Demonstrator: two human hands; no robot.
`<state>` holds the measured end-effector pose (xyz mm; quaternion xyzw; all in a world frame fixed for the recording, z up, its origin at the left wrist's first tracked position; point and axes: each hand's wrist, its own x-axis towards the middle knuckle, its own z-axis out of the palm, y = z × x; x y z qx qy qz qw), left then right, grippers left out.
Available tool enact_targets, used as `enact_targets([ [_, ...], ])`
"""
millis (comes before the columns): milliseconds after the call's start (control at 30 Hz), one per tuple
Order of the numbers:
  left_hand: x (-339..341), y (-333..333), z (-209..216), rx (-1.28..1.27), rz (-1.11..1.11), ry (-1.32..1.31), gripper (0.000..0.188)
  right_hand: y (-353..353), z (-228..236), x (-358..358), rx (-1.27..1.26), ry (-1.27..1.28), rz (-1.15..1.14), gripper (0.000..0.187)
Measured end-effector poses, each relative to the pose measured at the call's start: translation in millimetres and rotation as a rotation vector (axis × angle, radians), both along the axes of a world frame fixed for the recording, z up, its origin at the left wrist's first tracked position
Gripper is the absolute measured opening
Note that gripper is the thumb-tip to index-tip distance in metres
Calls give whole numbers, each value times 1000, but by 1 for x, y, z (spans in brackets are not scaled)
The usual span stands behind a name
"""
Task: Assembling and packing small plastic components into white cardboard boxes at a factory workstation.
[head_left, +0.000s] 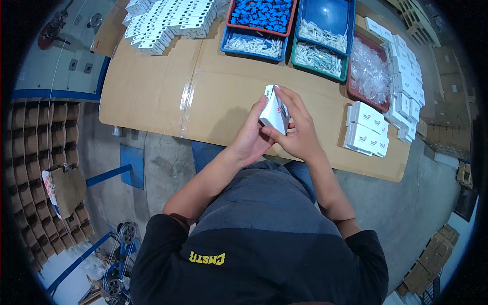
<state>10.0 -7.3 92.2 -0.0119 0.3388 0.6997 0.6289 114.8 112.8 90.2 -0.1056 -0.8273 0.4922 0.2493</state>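
Between my two hands, over the near edge of the table, is a small white box [275, 113] with printing on its face, held tilted. My left hand [250, 133] has its fingers along the box's left side and bottom. My right hand [300, 124] grips it from the right, fingertips at the top and thumb low on the front face. Whether the box's end flaps are closed cannot be made out. To the right lies a small stack of similar white boxes [367, 127].
Cardboard covers the table [147, 96]. At its far side stand rows of white boxes [175, 20], a red tray of blue pieces [262, 15], blue trays [325, 20] and a green tray [317, 61] of white parts. A red tray [368, 71] holds clear plastic; more boxes [404, 76] sit beside it.
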Motion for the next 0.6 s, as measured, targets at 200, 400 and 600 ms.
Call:
enact_targets([
  [200,6,2,-6,-44,35,36,62,-1,-12,0,109,63,-51,82],
  [400,11,5,6,-62,68,82,60,4,-19,-1,242,142,-29,74],
  [600,17,5,-1,-40,109,86,60,3,-26,0,198,181,-4,70],
])
